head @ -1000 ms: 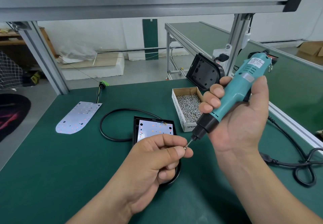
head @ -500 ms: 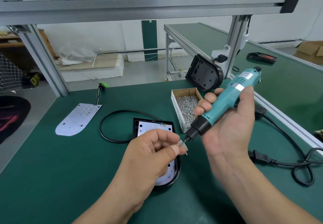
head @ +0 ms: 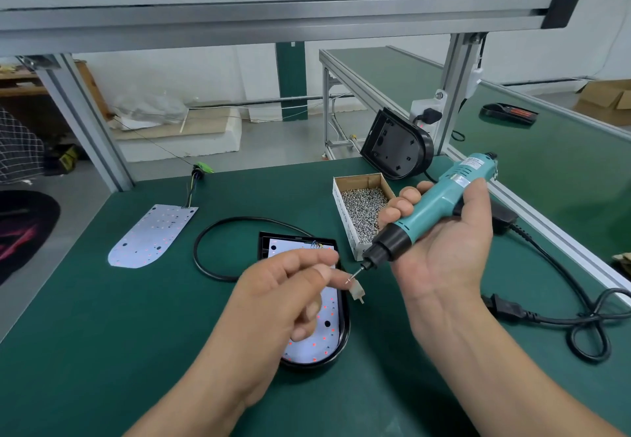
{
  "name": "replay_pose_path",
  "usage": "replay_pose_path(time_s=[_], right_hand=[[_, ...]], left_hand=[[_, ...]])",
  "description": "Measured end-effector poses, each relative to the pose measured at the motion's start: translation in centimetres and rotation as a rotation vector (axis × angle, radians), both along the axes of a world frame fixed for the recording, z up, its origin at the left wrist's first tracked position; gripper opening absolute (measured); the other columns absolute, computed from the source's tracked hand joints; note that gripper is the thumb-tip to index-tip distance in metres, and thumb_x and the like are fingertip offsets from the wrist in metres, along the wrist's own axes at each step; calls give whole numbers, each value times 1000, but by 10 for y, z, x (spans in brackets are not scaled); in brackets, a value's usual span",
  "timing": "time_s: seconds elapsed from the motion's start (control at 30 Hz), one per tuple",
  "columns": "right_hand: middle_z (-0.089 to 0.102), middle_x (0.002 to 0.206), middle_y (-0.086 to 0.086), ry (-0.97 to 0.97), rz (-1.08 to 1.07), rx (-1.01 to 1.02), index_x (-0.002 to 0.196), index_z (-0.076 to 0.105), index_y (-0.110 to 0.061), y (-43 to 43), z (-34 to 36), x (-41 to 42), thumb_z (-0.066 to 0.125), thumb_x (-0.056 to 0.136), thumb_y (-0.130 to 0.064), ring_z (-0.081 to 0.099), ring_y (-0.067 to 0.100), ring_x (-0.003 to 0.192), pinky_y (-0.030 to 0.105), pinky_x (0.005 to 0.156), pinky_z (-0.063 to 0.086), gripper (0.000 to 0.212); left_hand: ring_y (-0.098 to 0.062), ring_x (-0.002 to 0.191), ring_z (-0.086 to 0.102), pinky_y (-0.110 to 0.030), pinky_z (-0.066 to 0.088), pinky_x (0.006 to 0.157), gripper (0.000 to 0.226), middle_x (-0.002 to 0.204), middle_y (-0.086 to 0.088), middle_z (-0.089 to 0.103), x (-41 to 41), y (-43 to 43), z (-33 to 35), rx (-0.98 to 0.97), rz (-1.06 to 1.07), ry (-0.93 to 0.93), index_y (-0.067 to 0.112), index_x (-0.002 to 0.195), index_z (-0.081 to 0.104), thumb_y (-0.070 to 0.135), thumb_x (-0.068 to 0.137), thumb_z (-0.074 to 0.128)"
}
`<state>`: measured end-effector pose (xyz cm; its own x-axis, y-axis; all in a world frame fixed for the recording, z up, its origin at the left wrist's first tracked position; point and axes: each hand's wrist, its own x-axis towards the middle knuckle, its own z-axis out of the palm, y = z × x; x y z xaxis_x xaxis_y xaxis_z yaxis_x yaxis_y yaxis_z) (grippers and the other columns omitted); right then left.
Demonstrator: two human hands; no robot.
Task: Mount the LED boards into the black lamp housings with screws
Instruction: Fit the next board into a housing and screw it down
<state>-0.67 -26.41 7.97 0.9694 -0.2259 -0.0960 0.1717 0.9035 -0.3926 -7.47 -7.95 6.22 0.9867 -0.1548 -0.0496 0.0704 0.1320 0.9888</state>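
From where I stand this looks like the loading step: the left hand [head: 283, 303] has thumb and forefinger pinched together at the tip of the driver's thin bit, apparently seating a tiny screw [head: 348, 281], though it is too small to see clearly. The right hand [head: 447, 252] is wrapped round the teal plastic barrel of the electric screwdriver [head: 440, 202], held tilted above the bench [head: 102, 351]. Directly under both hands lies the glossy black lamp housing [head: 345, 332], one end square and the other rounded, with the flat white LED board [head: 288, 248], speckled with red dots, already lying inside it. Next, I reckon, the loaded bit has to come down upright into one of the board's mounting holes without the screw dropping off. A small cardboard box [head: 345, 223] of bright metal screws sits just beside the housing. A spare LED board [head: 153, 235] lies well apart to the left, and a second housing [head: 396, 144] leans at the back.
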Motion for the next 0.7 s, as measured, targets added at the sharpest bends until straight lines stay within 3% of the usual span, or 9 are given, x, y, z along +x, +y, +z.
replay_pose_path(time_s=[0.07,0.17,0.27,0.33,0.37,0.43,0.5,0.57,0.7], right_hand=[[53,78,7,5,1,-6,98,56,-9,-1,-2,1,55,101,-58,48,20,61,31,56,48,49],[55,79,7,16,11,-26,99,57,-9,1,-5,3,57,100,-59,50,20,62,33,57,49,51],[56,78,8,22,17,-60,98,58,-9,4,-8,2,55,100,-61,50,21,61,33,57,50,52],[55,78,7,22,26,-80,95,59,-10,6,-10,3,55,100,-62,50,20,62,32,58,49,52],[55,77,7,21,30,-89,93,60,-10,7,-11,2,55,100,-62,49,20,62,32,59,49,52],[55,77,6,20,31,-108,91,61,-11,8,-12,3,54,100,-62,50,20,62,32,59,49,52],[55,77,6,17,35,-120,90,61,-11,9,-12,2,53,100,-62,50,20,61,32,59,49,52],[55,77,6,15,42,-129,90,61,-12,10,-12,1,53,100,-62,50,20,61,32,60,49,52],[54,79,7,-13,65,-157,92,59,-12,16,-15,-3,53,101,-62,50,21,62,33,60,49,52]], left_hand=[[-11,52,41,-18,38,46,17,84,-2,77,11,14,0,93,120,-49,29,99,80,28,86,70],[-5,62,60,-23,47,59,4,79,10,74,37,47,-3,538,419,-129,38,92,76,39,95,74],[-13,83,67,-34,51,74,48,88,7,73,53,69,-14,729,393,4,24,91,73,72,87,67],[-18,68,54,-38,43,69,78,70,10,55,56,66,-20,762,289,79,13,79,56,91,75,58],[-16,61,43,-37,36,64,79,64,12,43,56,60,-23,790,245,95,17,73,44,96,70,55],[-14,57,36,-35,30,61,75,63,14,35,56,52,-26,835,193,103,24,72,34,95,66,57],[-19,60,49,-36,40,63,75,66,6,49,58,51,-23,852,126,128,16,72,48,89,65,64],[-26,76,70,-42,56,75,70,81,-3,74,61,54,-22,839,40,139,11,84,72,78,66,70],[-33,96,75,-49,59,94,51,99,-10,80,59,55,-21,754,16,117,10,92,79,55,69,72]])
